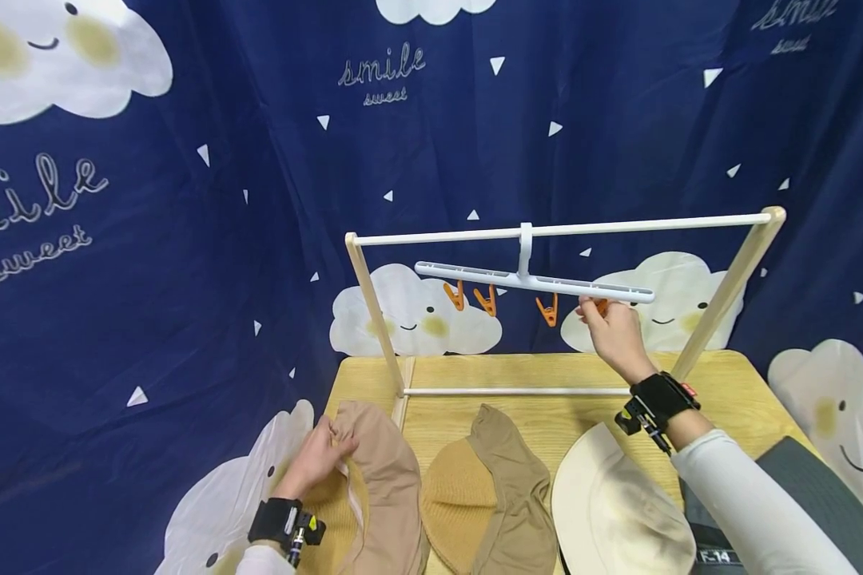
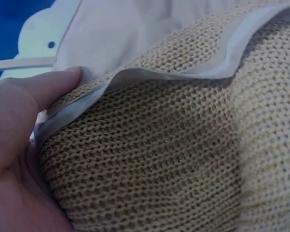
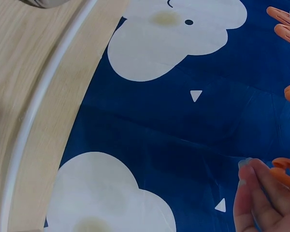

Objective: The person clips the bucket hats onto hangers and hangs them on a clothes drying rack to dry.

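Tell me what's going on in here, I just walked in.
A person's left hand pinches the edge of the pinkish-beige hat, leftmost of four on the table. Their right hand is up at an orange clip near one end of the white hanger; whether it grips the clip is unclear. The hanger hangs from the rack's top bar, with three more orange clips along it. No hat hangs there yet.
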Action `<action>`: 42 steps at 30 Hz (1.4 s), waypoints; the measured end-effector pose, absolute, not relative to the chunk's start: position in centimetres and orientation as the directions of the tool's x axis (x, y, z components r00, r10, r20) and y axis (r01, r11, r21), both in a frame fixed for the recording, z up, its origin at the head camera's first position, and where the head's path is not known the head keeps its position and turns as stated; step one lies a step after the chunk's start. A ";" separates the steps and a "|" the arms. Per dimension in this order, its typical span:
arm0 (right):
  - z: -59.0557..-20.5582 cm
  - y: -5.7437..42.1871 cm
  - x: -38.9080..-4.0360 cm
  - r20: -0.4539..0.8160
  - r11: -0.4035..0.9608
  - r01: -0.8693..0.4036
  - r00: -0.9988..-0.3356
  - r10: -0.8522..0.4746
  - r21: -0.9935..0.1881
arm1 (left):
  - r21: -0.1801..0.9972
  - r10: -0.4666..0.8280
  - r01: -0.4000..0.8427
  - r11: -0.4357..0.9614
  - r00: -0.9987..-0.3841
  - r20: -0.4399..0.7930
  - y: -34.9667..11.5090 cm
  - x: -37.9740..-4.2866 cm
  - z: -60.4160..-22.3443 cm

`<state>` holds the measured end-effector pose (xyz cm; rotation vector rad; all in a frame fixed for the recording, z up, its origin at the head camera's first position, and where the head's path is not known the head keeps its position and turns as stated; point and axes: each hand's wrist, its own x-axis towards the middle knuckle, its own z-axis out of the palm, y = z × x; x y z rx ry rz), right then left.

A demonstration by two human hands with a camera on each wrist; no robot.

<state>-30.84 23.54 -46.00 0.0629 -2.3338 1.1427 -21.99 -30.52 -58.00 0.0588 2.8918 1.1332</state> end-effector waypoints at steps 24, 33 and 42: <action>-45.6 22.8 -30.9 0.520 0.747 -0.273 -0.847 0.112 -0.606 | 0.704 0.162 0.221 0.674 -0.975 0.152 -29.9 -21.7 -53.1; -45.2 22.5 -30.3 0.495 0.768 -0.236 -0.861 0.119 -0.595 | 0.606 0.166 0.286 0.742 -0.954 0.248 -28.6 -21.9 -49.9; -44.8 22.2 -30.0 0.493 0.762 -0.224 -0.859 0.141 -0.607 | 0.512 0.160 0.345 0.787 -0.915 0.370 -26.4 -22.5 -47.3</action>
